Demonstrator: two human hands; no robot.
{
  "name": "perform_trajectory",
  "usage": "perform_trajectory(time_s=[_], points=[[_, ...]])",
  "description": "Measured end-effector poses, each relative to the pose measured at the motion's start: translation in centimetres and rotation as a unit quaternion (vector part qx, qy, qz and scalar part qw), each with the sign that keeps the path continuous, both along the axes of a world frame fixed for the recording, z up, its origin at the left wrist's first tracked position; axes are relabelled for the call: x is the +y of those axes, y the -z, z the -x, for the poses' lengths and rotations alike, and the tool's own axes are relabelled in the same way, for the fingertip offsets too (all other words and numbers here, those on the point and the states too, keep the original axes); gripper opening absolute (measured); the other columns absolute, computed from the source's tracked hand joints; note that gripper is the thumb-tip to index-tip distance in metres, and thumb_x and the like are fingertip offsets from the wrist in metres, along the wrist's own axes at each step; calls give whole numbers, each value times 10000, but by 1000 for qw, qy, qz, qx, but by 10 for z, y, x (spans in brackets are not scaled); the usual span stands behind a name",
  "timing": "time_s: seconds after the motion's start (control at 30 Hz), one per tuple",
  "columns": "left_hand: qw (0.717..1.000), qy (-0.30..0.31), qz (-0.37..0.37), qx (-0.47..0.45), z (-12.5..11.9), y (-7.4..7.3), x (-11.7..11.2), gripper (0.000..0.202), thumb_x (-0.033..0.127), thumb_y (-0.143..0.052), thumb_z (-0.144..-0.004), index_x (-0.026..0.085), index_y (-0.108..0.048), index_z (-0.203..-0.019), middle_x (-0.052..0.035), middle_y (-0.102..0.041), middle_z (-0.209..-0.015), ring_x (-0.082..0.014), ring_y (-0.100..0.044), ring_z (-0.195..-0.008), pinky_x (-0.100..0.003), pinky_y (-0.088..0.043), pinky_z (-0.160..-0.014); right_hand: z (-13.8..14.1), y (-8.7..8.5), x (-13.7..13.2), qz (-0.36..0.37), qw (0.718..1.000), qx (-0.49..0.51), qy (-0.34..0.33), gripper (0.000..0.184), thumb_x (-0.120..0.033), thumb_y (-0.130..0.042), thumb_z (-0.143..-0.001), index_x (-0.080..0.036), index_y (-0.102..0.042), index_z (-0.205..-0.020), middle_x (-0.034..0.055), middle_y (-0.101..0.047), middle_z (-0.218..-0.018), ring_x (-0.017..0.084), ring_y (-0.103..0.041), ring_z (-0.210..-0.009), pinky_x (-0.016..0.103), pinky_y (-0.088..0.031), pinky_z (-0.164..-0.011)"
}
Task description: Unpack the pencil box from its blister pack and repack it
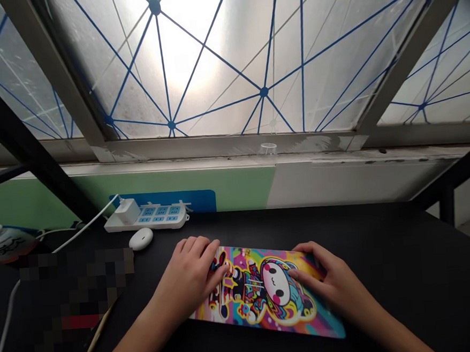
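Observation:
A flat rectangular piece [281, 296], brightly printed with a cartoon character in a hood, lies sideways on the black desk in front of me. Whether it is a book, a case or a board, I cannot tell. My left hand [195, 270] grips its left end, fingers curled at the far edge and thumb on the printed face. At the right end my right hand [326, 277] holds it too, with the thumb across the print and the fingers at the far edge. The undersides of both grips are hidden.
A white power strip [169, 215] with a plugged-in adapter [127, 211] stands at the desk's back. Near it lies a small white rounded case [141, 239]. A white bottle [4, 243], cables [87, 224] and a blurred-out item [78, 299] occupy the left. Black frame bars flank the desk.

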State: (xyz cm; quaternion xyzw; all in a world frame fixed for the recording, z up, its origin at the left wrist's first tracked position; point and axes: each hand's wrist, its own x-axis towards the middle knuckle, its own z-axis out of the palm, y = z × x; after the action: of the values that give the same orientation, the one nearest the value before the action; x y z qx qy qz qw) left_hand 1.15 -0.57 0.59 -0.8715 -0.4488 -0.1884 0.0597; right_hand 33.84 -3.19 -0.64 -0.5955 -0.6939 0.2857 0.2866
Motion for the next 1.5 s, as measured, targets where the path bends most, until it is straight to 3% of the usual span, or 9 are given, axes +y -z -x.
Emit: perform_trajectory(time_s=[0.33, 0.53, 0.7, 0.8, 0.93, 1.1, 1.2, 1.37, 1.5], points=[[995, 12, -87, -57, -16, -22, -22, 176, 352, -561, -990, 202, -564, -898, -50, -662, -915, -228, -604, -814, -425, -411, -832, -17, -9, -6, -169, 985, -36, 10, 219, -456, -680, -847, -280, -560, -897, 22, -624, -800, 210, -614, -676, 313, -521, -600], [996, 51, -70, -32, -13, -27, -31, 104, 110, -509, -959, 194, -555, -917, -106, -621, -1333, -299, -563, -1229, -473, -386, -1004, -8, -13, -15, -278, 956, -27, -91, 175, -192, -662, -872, -261, -510, -818, -2, -630, -808, 154, -629, -667, 244, -504, -592], [996, 59, 65, 28, -12, -27, -30, 223, 96, -677, -800, 216, -571, -954, -55, -673, -1156, -279, -628, -1037, -440, -469, -908, 3, -9, -13, -230, 961, -53, -144, 223, -137, -613, -831, -257, -426, -840, 6, -583, -853, 146, -605, -710, 231, -491, -609], [991, 37, 120, 37, -14, -33, -30, 327, 299, -807, -755, 221, -591, -988, -55, -645, -1065, -285, -603, -942, -440, -488, -826, 7, -8, -16, -156, 973, -69, -157, 363, -116, -595, -799, -250, -465, -1111, 62, -583, -1066, 178, -633, -881, 274, -529, -747], [986, 37, 160, 11, -15, -32, -26, 453, 504, -750, -807, 239, -599, -1141, -71, -631, -1127, -289, -590, -992, -433, -488, -837, 10, -13, -21, -101, 965, -136, -198, 691, -118, -627, -772, -276, -408, -1407, 97, -531, -1263, 229, -610, -1077, 319, -511, -888], [985, 6, 173, 27, -11, -9, -17, 774, 587, -737, -765, 256, -477, -1415, -131, -500, -1472, -379, -429, -1350, -575, -322, -1098, 15, -22, -25, -67, 962, -153, -218, 484, -239, -682, -814, -282, -566, -1282, 65, -584, -1201, 227, -617, -1012, 334, -510, -901], [982, 2, 187, 40, -8, -1, -14, 843, 608, -707, -771, 253, -417, -1478, -131, -494, -1490, -373, -435, -1361, -600, -259, -1137, 16, -21, -22, -86, 968, -143, -186, 453, -346, -692, -849, -255, -573, -1276, 96, -566, -1262, 253, -592, -1098, 365, -497, -958], [988, 10, 149, 35, -11, -3, -16, 797, 531, -742, -764, 235, -457, -1448, -136, -579, -1371, -347, -527, -1248, -541, -358, -1079, 20, -20, -4, -90, 971, -141, -170, 660, -560, -669, -853, -213, -493, -1386, 160, -469, -1435, 305, -459, -1322, 433, -409, -1089], [996, 23, 76, 30, -19, -3, -21, 783, 508, -752, -784, 257, -435, -1455, -136, -568, -1361, -339, -514, -1249, -571, -314, -1101, 34, -32, 13, -63, 962, -176, -197, 863, -690, -698, -754, -197, -466, -1424, 168, -456, -1488, 340, -408, -1375, 497, -346, -1126]])
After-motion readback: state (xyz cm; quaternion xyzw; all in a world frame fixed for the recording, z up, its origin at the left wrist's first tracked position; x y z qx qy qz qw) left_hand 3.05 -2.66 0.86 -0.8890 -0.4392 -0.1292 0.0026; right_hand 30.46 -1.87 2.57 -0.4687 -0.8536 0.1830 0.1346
